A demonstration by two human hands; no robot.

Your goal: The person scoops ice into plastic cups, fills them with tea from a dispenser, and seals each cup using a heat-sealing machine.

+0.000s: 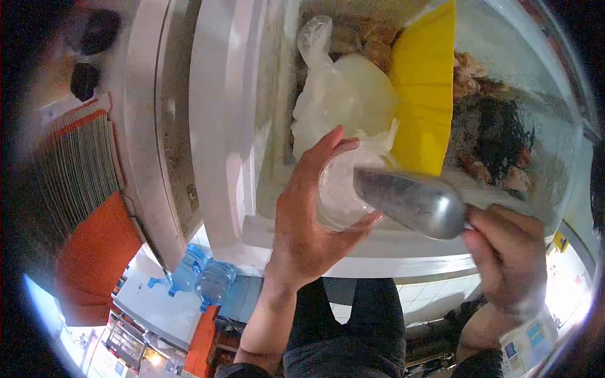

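My left hand (pixel 309 214) is wrapped round a clear round cup (pixel 340 211) with whitish contents, held over the near wall of a white chest freezer (pixel 217 94). In my closed right hand (pixel 510 258) is the handle of a metal scoop (pixel 419 198). The scoop's lip overlaps the cup's mouth, pointing left. Just beyond the cup, a knotted pale plastic bag (pixel 350 91) with whitish contents lies inside the freezer. A yellow divider (pixel 425 82) stands to the right of the bag.
Dark and brownish items (pixel 498 138) lie in the frosty right section of the freezer. Blue water jugs (pixel 214 283) stand at the lower left, outside the freezer. An orange panel (pixel 97 252) with ribbed dark material above it hangs at the left.
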